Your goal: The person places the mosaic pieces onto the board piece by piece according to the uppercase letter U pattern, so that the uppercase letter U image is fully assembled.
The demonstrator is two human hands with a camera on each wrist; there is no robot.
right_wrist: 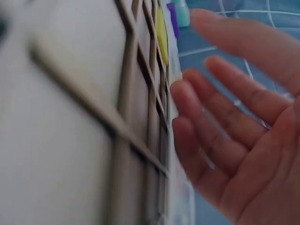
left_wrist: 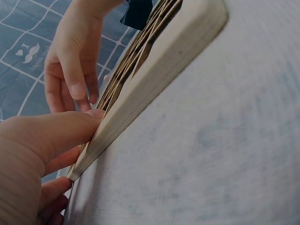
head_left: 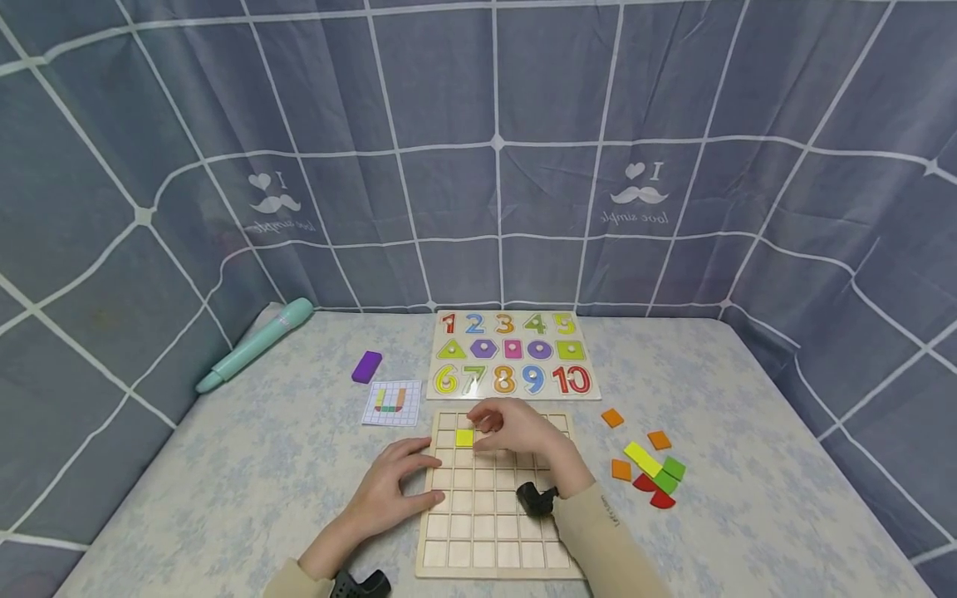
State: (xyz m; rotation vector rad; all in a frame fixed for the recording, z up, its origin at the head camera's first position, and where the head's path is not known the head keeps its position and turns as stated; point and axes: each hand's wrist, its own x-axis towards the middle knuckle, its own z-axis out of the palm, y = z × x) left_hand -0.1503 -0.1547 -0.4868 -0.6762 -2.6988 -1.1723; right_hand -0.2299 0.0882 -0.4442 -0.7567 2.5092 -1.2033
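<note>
A wooden grid board lies flat on the table with a yellow square tile in one of its upper left cells. Just right of that tile hovers my right hand, its fingers loosely bent and nothing between them; the right wrist view shows the bare palm and the yellow tile beyond the fingertips. At the board's left edge rests my left hand, fingers spread and thumb tip on the frame. The left wrist view shows that thumb against the wooden rim.
A pattern card and a purple block lie behind left. Beyond the board stands a number puzzle. Loose orange tiles, a yellow rectangle, green tiles and red pieces lie right. A teal pen-shaped object is far left.
</note>
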